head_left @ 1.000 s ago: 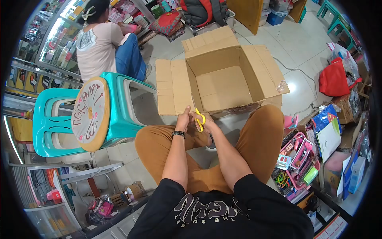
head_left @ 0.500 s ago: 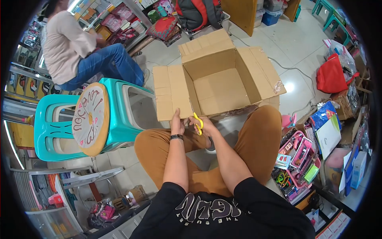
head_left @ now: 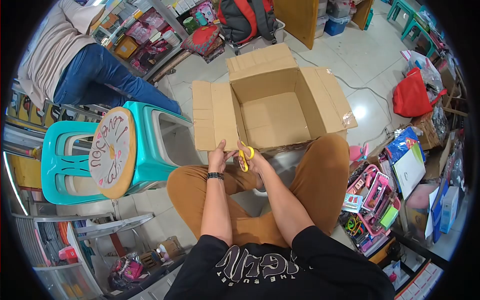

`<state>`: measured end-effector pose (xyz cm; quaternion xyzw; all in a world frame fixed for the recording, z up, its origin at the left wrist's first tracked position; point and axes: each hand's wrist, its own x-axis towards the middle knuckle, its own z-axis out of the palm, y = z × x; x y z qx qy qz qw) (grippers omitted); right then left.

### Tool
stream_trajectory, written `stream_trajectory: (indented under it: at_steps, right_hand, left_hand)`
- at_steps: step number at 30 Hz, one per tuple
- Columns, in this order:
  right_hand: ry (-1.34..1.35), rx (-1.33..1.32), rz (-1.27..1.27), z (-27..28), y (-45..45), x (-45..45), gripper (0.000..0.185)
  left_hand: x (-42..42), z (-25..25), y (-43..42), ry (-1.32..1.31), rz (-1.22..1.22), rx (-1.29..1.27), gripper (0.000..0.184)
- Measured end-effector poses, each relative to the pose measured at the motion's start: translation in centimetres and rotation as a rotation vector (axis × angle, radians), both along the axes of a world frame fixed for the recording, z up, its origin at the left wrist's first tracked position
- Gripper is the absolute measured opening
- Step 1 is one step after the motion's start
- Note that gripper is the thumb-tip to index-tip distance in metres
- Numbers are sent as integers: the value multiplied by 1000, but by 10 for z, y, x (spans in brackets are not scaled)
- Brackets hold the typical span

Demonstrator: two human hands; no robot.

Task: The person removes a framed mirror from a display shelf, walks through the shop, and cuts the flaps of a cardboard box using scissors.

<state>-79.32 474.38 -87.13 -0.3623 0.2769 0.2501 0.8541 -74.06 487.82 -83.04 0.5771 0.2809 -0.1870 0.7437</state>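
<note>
An open cardboard box [head_left: 275, 117] stands on the floor before my knees, its flaps folded outward. My left hand [head_left: 218, 158] is closed on the near edge of the left flap, thumb on top. Yellow-handled scissors [head_left: 246, 157] are in my right hand [head_left: 254, 161], beside that flap's corner near the box. The scissor handles are spread apart; the blades are hidden by the flap and my fingers.
Teal stools [head_left: 145, 150] with a round printed seat [head_left: 112, 152] stand at the left. Another person [head_left: 75, 60] is beyond them. A backpack [head_left: 247, 22] is behind the box. At the right are a red bag [head_left: 414, 94] and a pink basket [head_left: 395, 206] of small goods.
The other person has risen from sitting to a bent stance and shifted left. My left hand has moved slightly left along the flap edge, and the scissor handles have spread.
</note>
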Motion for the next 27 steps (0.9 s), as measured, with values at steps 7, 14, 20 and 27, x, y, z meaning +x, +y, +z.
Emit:
stream_trajectory:
  at_steps: [7,14,20,27]
  right_hand:
    - [14,-43,1,-3,2,6,58]
    - [1,-72,-28,-5,1,9,50]
    - [-84,-154,-30,-6,-2,7,45]
    - [-128,-257,-9,-6,-2,3,55]
  left_hand:
    - [3,-1,1,-2,-11,9,36]
    - [9,-8,3,-26,-17,-16,35]
    - [9,-15,2,-12,28,-35,33]
    - [10,-21,4,37,47,-35,31]
